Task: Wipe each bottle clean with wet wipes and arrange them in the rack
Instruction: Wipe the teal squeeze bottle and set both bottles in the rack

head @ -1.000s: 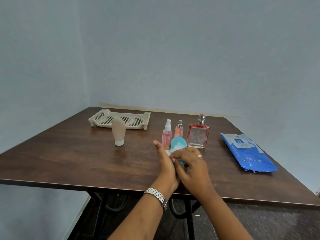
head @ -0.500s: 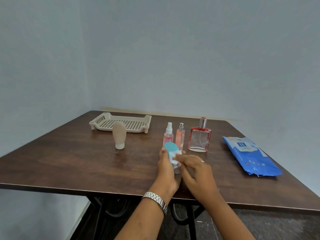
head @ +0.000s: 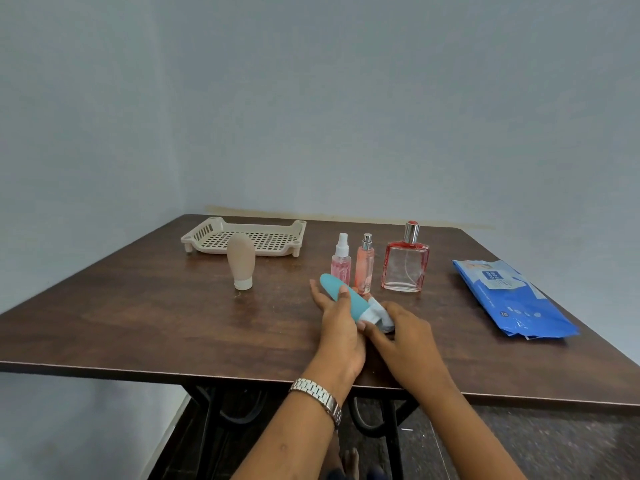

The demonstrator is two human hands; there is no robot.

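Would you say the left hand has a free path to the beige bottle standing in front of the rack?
Probably not right away: the left hand is holding the teal bottle. The table between it and the beige bottle is bare, so once it lets go, the way looks free.

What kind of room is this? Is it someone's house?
Probably a plain room in a home, though I can't be sure. A bare wall stands behind a wooden table, which holds perfume bottles and a wet wipes pack.
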